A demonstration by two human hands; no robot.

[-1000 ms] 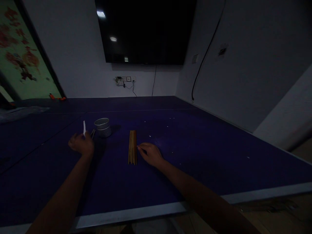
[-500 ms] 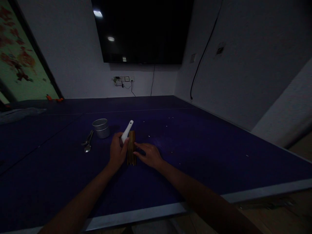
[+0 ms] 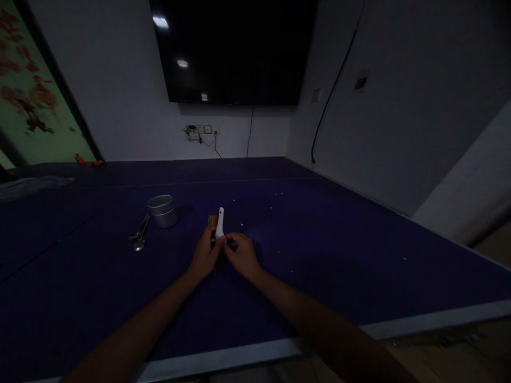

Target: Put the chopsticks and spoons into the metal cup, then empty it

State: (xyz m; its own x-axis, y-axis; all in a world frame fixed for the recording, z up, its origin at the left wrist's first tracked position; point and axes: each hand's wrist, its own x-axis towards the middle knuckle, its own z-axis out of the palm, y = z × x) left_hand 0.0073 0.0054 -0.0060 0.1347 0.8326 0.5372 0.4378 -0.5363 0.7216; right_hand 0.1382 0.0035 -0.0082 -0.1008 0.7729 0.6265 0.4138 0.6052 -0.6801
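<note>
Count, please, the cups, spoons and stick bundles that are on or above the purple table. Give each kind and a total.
Cup: 1
Metal spoons: 2
White spoon: 1
Stick bundle: 1 (partly hidden, so single sticks cannot be counted)
Total: 5

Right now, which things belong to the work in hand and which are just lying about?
Work: white spoon in left hand, sticks beneath; probably cup, metal spoons.
Lying about, it seems: white scraps, plastic sheet, orange object.
</note>
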